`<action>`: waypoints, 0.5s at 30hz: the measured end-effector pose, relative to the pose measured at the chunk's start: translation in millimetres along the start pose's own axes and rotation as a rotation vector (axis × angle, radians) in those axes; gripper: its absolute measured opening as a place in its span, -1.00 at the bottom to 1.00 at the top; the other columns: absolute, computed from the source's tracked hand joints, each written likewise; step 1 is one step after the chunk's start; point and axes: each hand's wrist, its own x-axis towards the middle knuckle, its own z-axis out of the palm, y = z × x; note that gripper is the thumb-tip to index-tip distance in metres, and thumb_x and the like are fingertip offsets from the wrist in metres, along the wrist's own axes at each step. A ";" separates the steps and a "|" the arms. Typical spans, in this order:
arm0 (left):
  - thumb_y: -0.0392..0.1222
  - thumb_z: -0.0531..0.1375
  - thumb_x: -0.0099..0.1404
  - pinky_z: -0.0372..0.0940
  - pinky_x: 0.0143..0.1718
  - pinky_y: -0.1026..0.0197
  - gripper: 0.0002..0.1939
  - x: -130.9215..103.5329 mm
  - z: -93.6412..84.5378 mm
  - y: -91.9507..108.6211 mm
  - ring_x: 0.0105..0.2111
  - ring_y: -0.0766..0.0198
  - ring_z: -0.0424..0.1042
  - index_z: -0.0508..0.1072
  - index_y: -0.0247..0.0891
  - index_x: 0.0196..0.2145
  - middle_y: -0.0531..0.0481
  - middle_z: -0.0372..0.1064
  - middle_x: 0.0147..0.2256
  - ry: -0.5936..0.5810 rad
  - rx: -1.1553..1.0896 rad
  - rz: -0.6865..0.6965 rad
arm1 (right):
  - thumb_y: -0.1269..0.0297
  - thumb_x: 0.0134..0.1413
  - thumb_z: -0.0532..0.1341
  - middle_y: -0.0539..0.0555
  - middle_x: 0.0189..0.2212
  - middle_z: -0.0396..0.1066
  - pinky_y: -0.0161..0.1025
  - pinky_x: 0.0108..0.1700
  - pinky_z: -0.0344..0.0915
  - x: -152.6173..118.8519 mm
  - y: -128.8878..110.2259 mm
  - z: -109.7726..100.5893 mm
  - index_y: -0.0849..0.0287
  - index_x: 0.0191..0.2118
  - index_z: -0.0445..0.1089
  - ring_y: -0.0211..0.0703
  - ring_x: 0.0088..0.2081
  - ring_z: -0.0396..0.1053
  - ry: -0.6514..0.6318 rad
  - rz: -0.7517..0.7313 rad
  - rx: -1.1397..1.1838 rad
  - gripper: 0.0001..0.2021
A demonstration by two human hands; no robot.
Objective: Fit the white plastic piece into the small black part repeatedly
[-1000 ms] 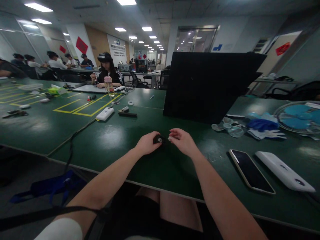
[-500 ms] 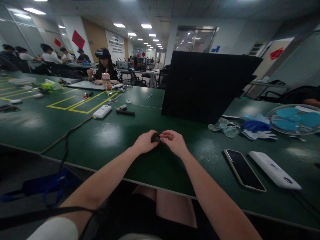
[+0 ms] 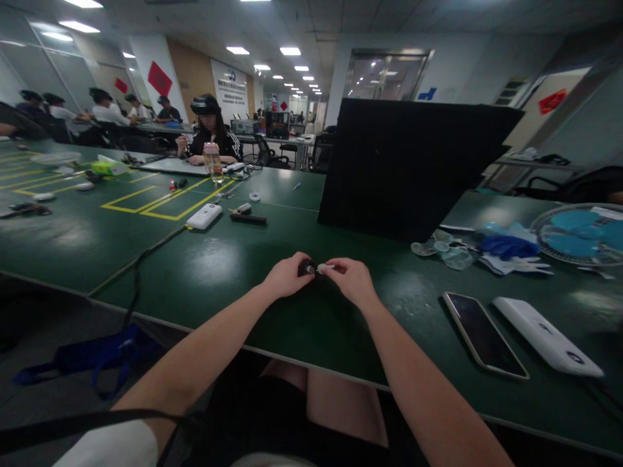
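Note:
My left hand (image 3: 287, 275) is closed on a small dark round object (image 3: 306, 267) above the green table (image 3: 311, 311). Close on its right, my right hand (image 3: 351, 279) pinches a small whitish piece (image 3: 323, 268) between thumb and fingers. The piece points toward the dark object, with a slight gap between them. Both things are too small to identify.
A black panel (image 3: 409, 168) stands beyond my hands. To the right lie a phone (image 3: 484, 334), a white power bank (image 3: 548, 334), gloves (image 3: 511, 250) and a fan (image 3: 579, 233). Left-ahead are another white power bank (image 3: 204, 216) and a black bar (image 3: 248, 219). A person (image 3: 209, 136) sits across.
My right hand has drawn slightly away from my left, and the whitish piece in its fingers now shows more. The whole view has shifted a little.

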 end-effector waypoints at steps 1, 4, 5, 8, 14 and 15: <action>-0.01 0.30 0.27 0.40 -0.02 0.05 -0.52 0.0 0.0 0.1 -0.05 0.06 0.53 0.37 -0.11 0.11 -0.07 0.54 -0.03 -0.005 -0.002 0.006 | 0.11 0.16 0.33 0.05 -0.19 0.55 -0.14 -0.17 0.38 -1.0 -1.2 0.6 0.06 -0.17 0.59 -0.09 -0.21 0.48 -0.016 -0.032 -0.030 -0.80; -0.01 0.30 0.27 0.40 -0.01 0.04 -0.51 0.2 -0.2 -0.3 -0.06 0.06 0.53 0.37 -0.11 0.12 -0.07 0.53 -0.03 -0.013 -0.006 0.043 | 0.16 0.18 0.31 0.05 -0.19 0.54 -0.15 -0.19 0.37 -1.7 -4.7 6.2 0.04 -0.19 0.59 -0.09 -0.22 0.47 -0.042 -0.091 -0.115 -0.85; -0.01 0.30 0.27 0.40 -0.02 0.04 -0.50 0.2 -0.3 -0.5 -0.06 0.06 0.53 0.37 -0.12 0.13 -0.08 0.53 -0.03 -0.013 -0.004 0.050 | 0.14 0.19 0.31 0.05 -0.20 0.54 -0.14 -0.19 0.37 -1.1 -5.5 8.2 0.04 -0.20 0.59 -0.09 -0.23 0.46 -0.036 -0.088 -0.133 -0.85; -0.01 0.29 0.28 0.42 -0.04 0.05 -0.50 -0.3 -0.8 -0.2 -0.08 0.06 0.54 0.38 -0.12 0.13 -0.08 0.54 -0.04 -0.027 -0.006 0.051 | -0.04 0.18 0.29 0.06 -0.28 0.55 -0.14 -0.23 0.34 1.9 -4.7 6.9 0.05 -0.26 0.59 -0.07 -0.28 0.46 -0.009 -0.036 -0.150 -0.72; -0.01 0.31 0.26 0.42 -0.06 0.09 -0.46 -5.2 -7.5 0.5 -0.10 0.13 0.53 0.37 -0.09 0.17 -0.04 0.52 -0.04 -0.110 -0.075 0.075 | -0.45 0.21 -0.15 0.16 -0.32 0.56 -0.14 -0.32 0.35 7.8 25.4 -31.4 0.09 -0.17 0.55 -0.03 -0.34 0.48 0.283 0.233 0.157 -0.23; -0.01 0.31 0.26 0.42 -0.05 0.09 -0.46 -6.3 -10.5 -2.2 -0.09 0.14 0.52 0.38 -0.10 0.17 -0.04 0.52 -0.03 -0.119 -0.091 0.085 | -0.47 0.19 -0.22 0.18 -0.32 0.56 -0.13 -0.32 0.36 9.3 33.0 -36.7 0.11 -0.18 0.55 -0.01 -0.34 0.49 0.295 0.280 0.194 -0.17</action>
